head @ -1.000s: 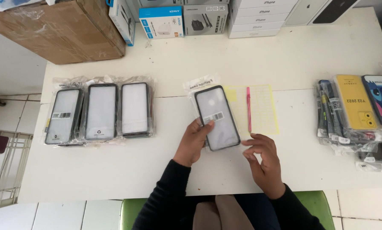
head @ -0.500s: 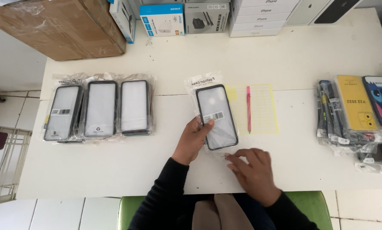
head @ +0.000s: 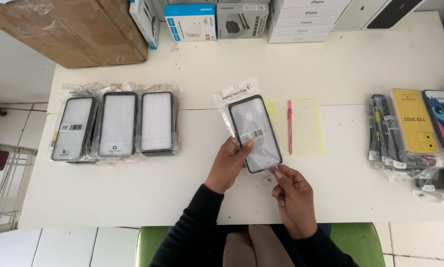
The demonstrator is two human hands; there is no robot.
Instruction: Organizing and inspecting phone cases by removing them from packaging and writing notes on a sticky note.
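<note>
Roughly midway was how the work looked, judged from the lie of things: three bagged phone cases (head: 117, 124) were laid in a neat row at the left of the white surface (head: 331, 64), while a looser heap of bagged cases (head: 414, 131) was left at the right edge, some of them overlapping. One bagged case (head: 254, 131) was held near the middle of the surface, just beside a yellow sheet of small stickers (head: 306, 126) on which a pink pen (head: 289, 126) was laid.

The left hand (head: 229, 165) was closed on the lower left edge of that case, its thumb pressed over a white barcode label on the front. The right hand (head: 293, 195) was set at the case's lower right corner, its fingers (head: 280, 174) drawn loosely together with the tips at the bag's edge; whether anything small was pinched between them could not be told.

The held case was dark-rimmed with a clear or frosted back, flat and rounded at the corners, sealed in a thin, glossy, crinkled plastic sleeve with a white header. The cases at the right were more colourful, one yellow and one blue. Behind, a brown cardboard carton (head: 68, 29) wrapped in film and stacked small retail boxes (head: 232, 20) were seen.
</note>
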